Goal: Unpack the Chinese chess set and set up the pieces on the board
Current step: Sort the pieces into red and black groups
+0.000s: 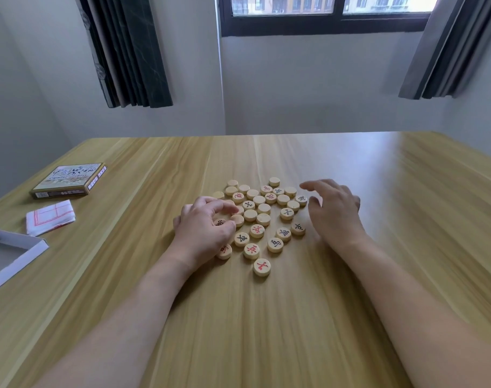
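Round pale wooden chess pieces (259, 217) lie flat, clustered mid-table, some showing red or black characters. The folded white red-lined paper board (50, 217) lies well left of them.

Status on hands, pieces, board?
Left hand fingers curled on pieces; right hand open beside them. Pieces loose on table. Board folded, far left.

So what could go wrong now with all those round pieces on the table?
Many pieces lie face-down, so red and black could get mixed up. The left hand rests over some and might knock them about. The folded board is not yet spread out, so pieces may need moving again to make room.
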